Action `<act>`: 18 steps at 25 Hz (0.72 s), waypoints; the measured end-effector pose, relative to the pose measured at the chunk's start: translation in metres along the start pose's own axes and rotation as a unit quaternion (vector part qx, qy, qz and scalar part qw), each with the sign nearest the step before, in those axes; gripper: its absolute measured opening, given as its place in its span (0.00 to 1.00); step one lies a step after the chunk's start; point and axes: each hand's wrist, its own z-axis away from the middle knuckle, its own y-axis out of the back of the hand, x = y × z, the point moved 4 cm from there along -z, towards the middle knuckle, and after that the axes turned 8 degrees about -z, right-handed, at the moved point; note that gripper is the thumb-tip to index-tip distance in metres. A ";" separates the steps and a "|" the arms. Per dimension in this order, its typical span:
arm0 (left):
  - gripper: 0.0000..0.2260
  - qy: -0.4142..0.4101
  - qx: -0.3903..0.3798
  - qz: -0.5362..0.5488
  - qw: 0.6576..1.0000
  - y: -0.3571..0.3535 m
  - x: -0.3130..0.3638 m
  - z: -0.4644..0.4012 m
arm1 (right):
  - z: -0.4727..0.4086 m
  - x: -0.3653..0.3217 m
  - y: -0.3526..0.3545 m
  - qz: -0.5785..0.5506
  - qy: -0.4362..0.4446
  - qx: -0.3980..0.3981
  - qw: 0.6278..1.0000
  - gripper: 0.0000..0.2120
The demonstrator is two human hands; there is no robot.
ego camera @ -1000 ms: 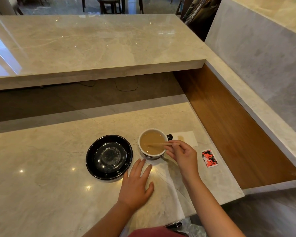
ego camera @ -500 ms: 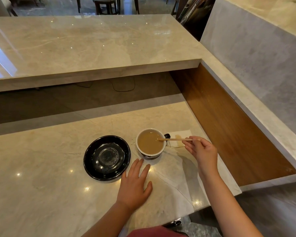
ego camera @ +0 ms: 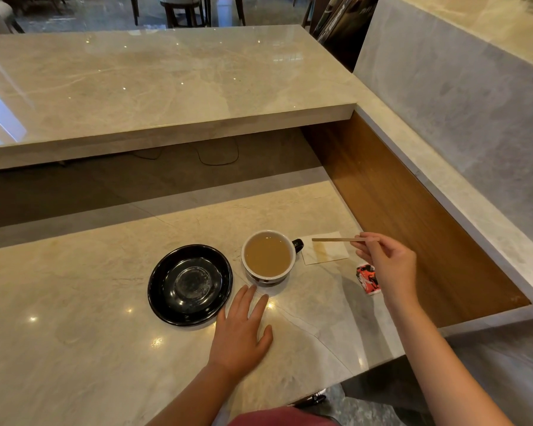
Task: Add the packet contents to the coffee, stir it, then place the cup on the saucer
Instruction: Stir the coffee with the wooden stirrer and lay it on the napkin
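You are holding a stirrer over the napkin, beside the coffee.

On the bench [ego camera: 74, 302], the saucer [ego camera: 190, 285] is sitting empty just left of the cup [ego camera: 269, 257]; your left hand [ego camera: 240, 327] is lying flat with fingers released, your right hand [ego camera: 385, 265] is pinching the stirrer [ego camera: 336, 240] above the napkin [ego camera: 326, 252], and the packet [ego camera: 367, 278] is lying beside it.

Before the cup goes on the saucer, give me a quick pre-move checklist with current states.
1. Stirrer out of the cup: ok, held over the napkin.
2. Right hand free to lift the cup: not ok, it holds the stirrer.
3. Left hand free: ok, flat on the counter.
4. Saucer empty: ok.
5. Cup handle reachable: ok, it points right, toward the napkin.
6. Packet emptied: cannot tell.
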 end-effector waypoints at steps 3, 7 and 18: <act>0.24 -0.002 -0.001 0.000 1.000 -0.001 0.000 0.001 | -0.004 0.003 0.001 0.187 0.123 -0.062 0.973 0.09; 0.24 0.001 -0.007 -0.010 1.000 -0.002 0.000 0.000 | 0.004 0.018 -0.009 0.331 0.326 -0.175 0.868 0.08; 0.24 0.001 -0.011 -0.011 1.000 -0.004 -0.002 0.001 | 0.037 0.065 0.019 0.474 0.352 -0.315 0.743 0.16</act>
